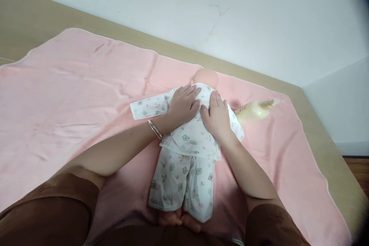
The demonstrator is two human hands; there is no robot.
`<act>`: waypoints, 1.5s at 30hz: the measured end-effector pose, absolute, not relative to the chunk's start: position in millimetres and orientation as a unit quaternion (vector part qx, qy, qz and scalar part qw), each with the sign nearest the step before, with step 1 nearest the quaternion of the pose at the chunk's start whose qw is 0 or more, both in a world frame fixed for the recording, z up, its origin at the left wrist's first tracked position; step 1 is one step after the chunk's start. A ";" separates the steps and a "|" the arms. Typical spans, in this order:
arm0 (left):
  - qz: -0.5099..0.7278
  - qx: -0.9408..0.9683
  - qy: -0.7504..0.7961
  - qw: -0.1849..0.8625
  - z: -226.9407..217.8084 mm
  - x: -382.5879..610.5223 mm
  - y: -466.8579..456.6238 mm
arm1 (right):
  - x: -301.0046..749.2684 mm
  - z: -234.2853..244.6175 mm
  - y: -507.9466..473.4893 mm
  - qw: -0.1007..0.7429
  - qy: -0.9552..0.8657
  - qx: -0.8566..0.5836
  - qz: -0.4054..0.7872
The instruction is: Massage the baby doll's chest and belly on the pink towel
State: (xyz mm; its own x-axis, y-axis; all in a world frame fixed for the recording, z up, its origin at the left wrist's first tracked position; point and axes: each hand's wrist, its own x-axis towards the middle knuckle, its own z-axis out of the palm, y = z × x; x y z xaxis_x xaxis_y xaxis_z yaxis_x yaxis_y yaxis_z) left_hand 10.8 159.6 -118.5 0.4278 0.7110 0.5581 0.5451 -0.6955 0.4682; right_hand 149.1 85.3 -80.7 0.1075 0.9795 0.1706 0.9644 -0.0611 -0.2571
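Note:
A baby doll (205, 77) in a white printed shirt (196, 138) and matching trousers (181, 186) lies on a pink blanket (66, 92), its head toward the wall and bare feet (178, 219) toward me. My left hand (183, 104), a bangle on its wrist, rests flat with fingers spread on the doll's upper chest. My right hand (216, 117) lies flat beside it on the chest. One empty sleeve (148, 108) sticks out to the left. The doll's bare arm (255, 109) stretches out to the right, outside the shirt.
The blanket covers a beige surface (319, 130) set against a white wall (288, 19). A strip of wooden floor (357, 169) shows at the right edge. My brown sleeves (49, 211) fill the bottom of the view.

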 end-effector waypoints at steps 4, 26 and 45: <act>0.380 0.841 0.370 0.109 -115.2 10.5 160.6 | 150.0 -82.9 85.8 0.154 -0.669 -0.727 0.020; 0.416 0.835 0.347 0.101 -115.0 10.1 162.3 | 149.4 -83.1 86.3 0.153 -0.662 -0.734 0.014; 0.455 0.838 0.298 0.048 -120.9 8.6 157.1 | 141.1 -73.7 73.8 0.133 -0.694 -0.707 -0.024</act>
State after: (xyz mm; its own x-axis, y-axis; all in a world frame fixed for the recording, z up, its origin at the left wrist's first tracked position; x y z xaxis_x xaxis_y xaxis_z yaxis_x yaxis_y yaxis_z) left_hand 8.6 157.1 -120.9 0.4094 0.5424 0.7336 0.4555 -0.8182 0.3508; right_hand 141.1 73.8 -73.7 0.0356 0.9750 0.2194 0.9879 -0.0012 -0.1550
